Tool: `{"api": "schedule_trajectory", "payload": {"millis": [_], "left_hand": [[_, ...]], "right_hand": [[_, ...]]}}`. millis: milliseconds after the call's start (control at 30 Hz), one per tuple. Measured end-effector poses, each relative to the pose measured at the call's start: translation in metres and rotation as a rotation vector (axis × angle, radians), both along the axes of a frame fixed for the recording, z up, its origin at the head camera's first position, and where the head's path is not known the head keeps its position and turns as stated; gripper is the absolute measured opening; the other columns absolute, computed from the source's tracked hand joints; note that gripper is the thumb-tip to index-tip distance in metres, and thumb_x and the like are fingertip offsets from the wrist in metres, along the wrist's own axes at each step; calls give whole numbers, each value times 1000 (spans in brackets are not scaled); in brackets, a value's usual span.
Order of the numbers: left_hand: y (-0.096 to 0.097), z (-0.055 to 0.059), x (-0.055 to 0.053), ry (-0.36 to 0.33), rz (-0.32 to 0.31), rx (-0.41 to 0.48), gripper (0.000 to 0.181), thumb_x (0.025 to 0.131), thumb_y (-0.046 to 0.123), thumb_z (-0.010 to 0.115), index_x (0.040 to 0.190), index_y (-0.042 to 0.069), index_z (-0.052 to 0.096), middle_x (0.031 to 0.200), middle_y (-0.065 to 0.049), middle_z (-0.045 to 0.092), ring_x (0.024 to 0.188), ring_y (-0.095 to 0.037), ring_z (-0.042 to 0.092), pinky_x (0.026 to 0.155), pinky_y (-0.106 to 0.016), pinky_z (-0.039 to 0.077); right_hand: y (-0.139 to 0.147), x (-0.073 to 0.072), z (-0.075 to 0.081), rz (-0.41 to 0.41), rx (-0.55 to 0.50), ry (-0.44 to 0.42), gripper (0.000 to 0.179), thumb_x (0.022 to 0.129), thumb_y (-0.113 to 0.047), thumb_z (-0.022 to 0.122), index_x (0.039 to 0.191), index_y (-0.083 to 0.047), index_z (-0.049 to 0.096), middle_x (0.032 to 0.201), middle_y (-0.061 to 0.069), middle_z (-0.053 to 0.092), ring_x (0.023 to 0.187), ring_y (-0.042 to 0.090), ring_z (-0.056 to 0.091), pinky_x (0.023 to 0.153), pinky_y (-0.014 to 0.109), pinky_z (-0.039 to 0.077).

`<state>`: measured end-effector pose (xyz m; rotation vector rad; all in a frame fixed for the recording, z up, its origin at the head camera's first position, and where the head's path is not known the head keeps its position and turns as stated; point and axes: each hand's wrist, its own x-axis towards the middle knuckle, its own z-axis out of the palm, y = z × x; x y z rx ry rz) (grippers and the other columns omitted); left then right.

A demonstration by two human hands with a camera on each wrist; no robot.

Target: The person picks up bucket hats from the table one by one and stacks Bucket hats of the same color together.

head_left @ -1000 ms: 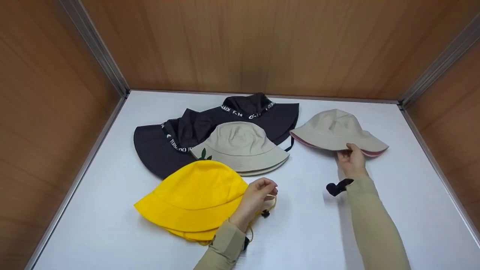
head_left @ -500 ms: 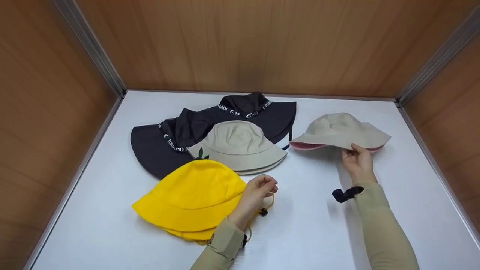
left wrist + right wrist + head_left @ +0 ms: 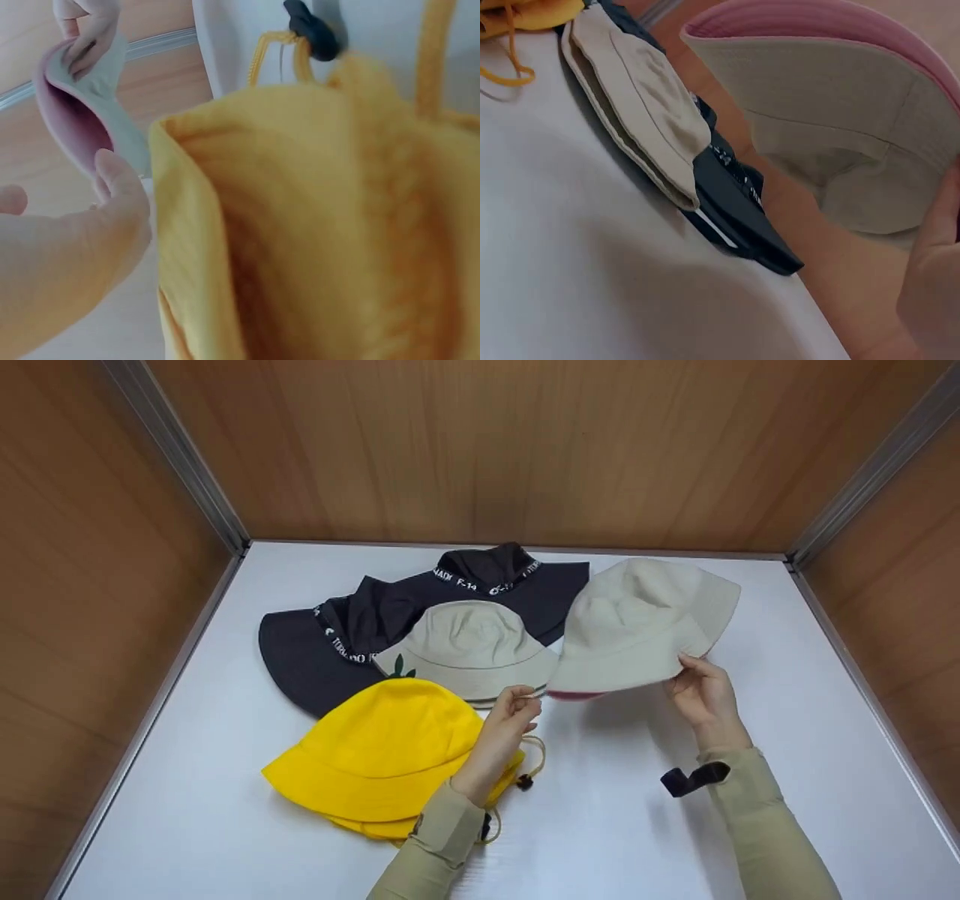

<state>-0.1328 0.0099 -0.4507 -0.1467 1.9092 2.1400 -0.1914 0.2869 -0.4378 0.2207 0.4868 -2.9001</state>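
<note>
A beige bucket hat (image 3: 637, 615) with a pink lining is held up over the table's right half. My right hand (image 3: 705, 697) pinches its brim, thumb on the outer side. The hat's left brim tip is tilted down towards my left hand (image 3: 510, 724), whose fingers are bent beside it. In the left wrist view the left thumb (image 3: 116, 172) overlaps the pink-lined brim (image 3: 71, 120); whether it grips the brim I cannot tell. Under the left forearm lie stacked yellow bucket hats (image 3: 390, 742) with a drawcord (image 3: 536, 754).
Stacked beige hats (image 3: 476, 645) lie in the middle, partly over black wide-brimmed hats (image 3: 300, 652) with white lettering. A green leaf shape (image 3: 401, 666) shows by the yellow hat's crown. Wooden panels (image 3: 480, 450) enclose the white table (image 3: 600, 825) at the back and sides.
My right hand has swung the beige hat leftwards and tilted it, so its brim tip is beside my left hand. The left hand has moved slightly up towards it.
</note>
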Motion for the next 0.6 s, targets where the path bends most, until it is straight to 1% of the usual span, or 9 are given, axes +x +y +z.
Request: {"api": "schedule_trajectory", "payload": {"millis": [67, 133, 200, 300, 367, 433, 500, 600], "left_hand": [[-1, 2, -1, -2, 2, 20, 41, 97, 18, 51, 130, -5, 42, 120, -19, 52, 110, -27, 52, 98, -40, 44], [-3, 3, -1, -17, -18, 44, 46, 97, 21, 49, 134, -6, 38, 125, -20, 51, 114, -28, 51, 101, -42, 42], [-5, 3, -2, -46, -68, 89, 51, 99, 25, 47, 137, -6, 35, 129, -20, 50, 115, -28, 52, 101, -43, 42], [-8, 4, -2, -103, -176, 182, 55, 100, 30, 44, 141, -4, 31, 133, -19, 49, 114, -26, 53, 102, -44, 41], [-9, 4, -2, -127, -223, 236, 55, 100, 29, 45, 142, -3, 30, 132, -17, 49, 111, -22, 54, 101, -42, 42], [-8, 4, -2, -126, -226, 280, 53, 100, 24, 47, 143, -2, 30, 128, -15, 53, 106, -19, 55, 99, -39, 44], [-7, 4, -2, -105, -200, 302, 52, 98, 19, 50, 142, -1, 31, 121, -12, 58, 100, -15, 58, 94, -34, 47], [-6, 4, -1, -57, -146, 312, 45, 96, 11, 52, 136, -3, 37, 107, -7, 64, 88, -11, 62, 82, -29, 52]], "right_hand": [[-6, 6, 2, 63, 35, 65, 27, 97, 8, 26, 110, -3, 47, 101, 12, 62, 90, 27, 68, 77, 35, 56], [-11, 12, 4, 123, 56, 117, 30, 97, 7, 23, 114, -3, 46, 105, 13, 62, 95, 27, 67, 80, 34, 55], [-15, 17, 5, 173, 87, 149, 33, 98, 6, 21, 116, -3, 47, 107, 13, 62, 97, 26, 66, 82, 34, 54], [-20, 23, 6, 224, 135, 182, 35, 97, 7, 22, 118, -3, 48, 109, 13, 61, 99, 25, 65, 84, 33, 54], [-22, 25, 5, 251, 154, 201, 36, 97, 8, 23, 119, -4, 49, 111, 12, 61, 101, 25, 65, 85, 32, 53], [-22, 26, 3, 267, 158, 216, 36, 96, 8, 25, 120, -4, 50, 113, 12, 60, 104, 25, 64, 87, 33, 53], [-22, 27, 2, 274, 165, 222, 37, 96, 9, 25, 120, -4, 50, 114, 12, 61, 105, 25, 64, 88, 33, 52], [-22, 28, 0, 256, 241, 195, 37, 96, 8, 26, 120, -6, 51, 113, 10, 62, 103, 23, 64, 87, 32, 53]]}}
